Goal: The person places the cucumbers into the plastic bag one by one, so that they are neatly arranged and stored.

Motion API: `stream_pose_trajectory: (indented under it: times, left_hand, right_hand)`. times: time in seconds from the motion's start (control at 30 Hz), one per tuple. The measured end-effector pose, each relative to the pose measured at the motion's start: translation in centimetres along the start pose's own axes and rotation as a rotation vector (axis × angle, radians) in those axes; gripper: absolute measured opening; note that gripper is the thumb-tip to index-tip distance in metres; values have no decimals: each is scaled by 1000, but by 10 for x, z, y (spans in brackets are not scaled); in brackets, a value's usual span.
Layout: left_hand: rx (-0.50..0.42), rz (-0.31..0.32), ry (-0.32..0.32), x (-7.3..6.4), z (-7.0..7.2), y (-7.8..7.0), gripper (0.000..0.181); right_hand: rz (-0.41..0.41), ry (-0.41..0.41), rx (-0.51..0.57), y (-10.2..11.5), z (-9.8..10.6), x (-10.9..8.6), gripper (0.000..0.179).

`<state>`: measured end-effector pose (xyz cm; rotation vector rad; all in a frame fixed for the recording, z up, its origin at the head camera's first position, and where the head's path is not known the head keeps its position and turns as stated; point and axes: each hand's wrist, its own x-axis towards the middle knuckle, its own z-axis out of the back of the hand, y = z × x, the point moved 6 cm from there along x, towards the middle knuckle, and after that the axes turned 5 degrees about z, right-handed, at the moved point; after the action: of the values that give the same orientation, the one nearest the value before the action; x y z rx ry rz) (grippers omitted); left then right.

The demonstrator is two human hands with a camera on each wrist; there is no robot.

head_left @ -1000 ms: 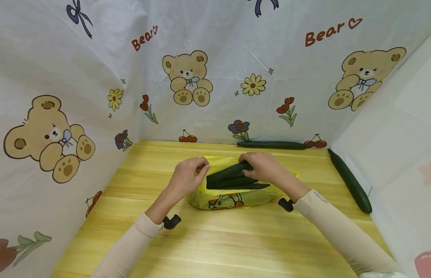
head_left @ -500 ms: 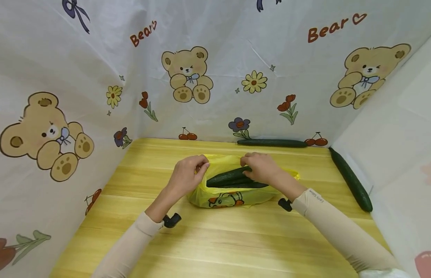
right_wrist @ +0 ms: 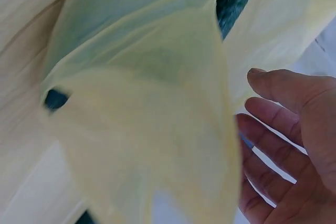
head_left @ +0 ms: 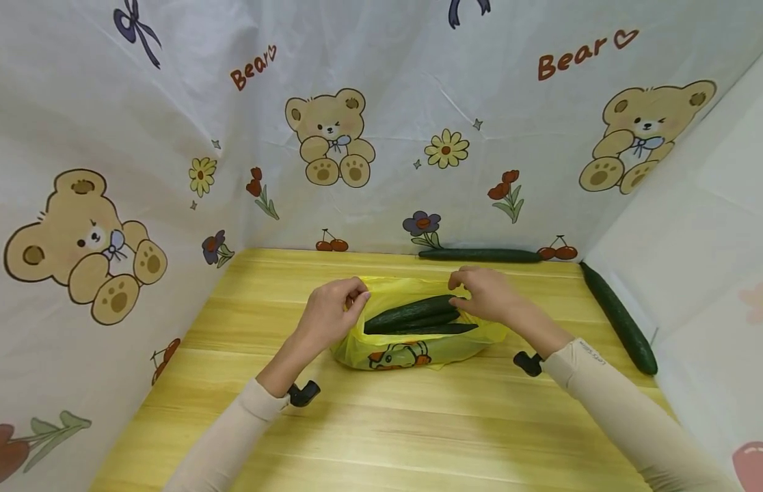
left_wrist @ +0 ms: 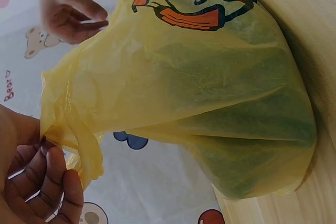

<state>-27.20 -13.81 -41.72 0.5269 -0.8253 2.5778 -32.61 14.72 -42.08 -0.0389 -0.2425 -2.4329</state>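
Observation:
A thin yellow plastic bag [head_left: 443, 354] with a cartoon print lies on the table, its mouth spread upward. Several dark green cucumbers [head_left: 412, 316] show inside it. At the bag's left end my left hand [head_left: 331, 311] pinches the gathered plastic, which the left wrist view shows between thumb and fingers [left_wrist: 55, 169]. My right hand [head_left: 487, 295] hovers at the right end of the mouth, by the cucumbers' tips. In the right wrist view its fingers [right_wrist: 273, 145] are spread and relaxed, beside the bag's edge, gripping nothing. Plastic hides the lower cucumbers.
One cucumber [head_left: 480, 255] lies along the back wall. Another cucumber [head_left: 618, 318] rests slantwise against the right wall. Bear-printed sheeting [head_left: 381, 205] encloses the wooden table [head_left: 381, 437] at the back and left, with pale sheeting on the right.
My right hand has drawn away to the right, off the cucumbers in the bag, and more of their right ends shows. The left hand keeps its hold on the bag.

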Motion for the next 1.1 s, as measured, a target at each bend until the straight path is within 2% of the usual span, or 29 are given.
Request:
stream_pose_trajectory:
  times: [0.2, 0.47, 0.67, 0.87, 1.1]
  left_hand:
    - [-7, 0, 1, 0, -1, 0, 13]
    - [-4, 6, 2, 0, -2, 0, 12]
    - [-8, 10, -3, -1, -1, 1, 10]
    - [-17, 14, -4, -2, -2, 1, 12]
    - [-25, 7, -9, -2, -2, 1, 12]
  right_hand:
    - [-63, -38, 62, -33, 9, -31, 28]
    - [-187, -89, 124, -76, 19, -86, 26]
    - [-308, -101, 134, -108, 20, -129, 42]
    - [-434, -111, 121, -154, 14, -174, 57]
    - [-608, -49, 107, -203, -1, -231, 72]
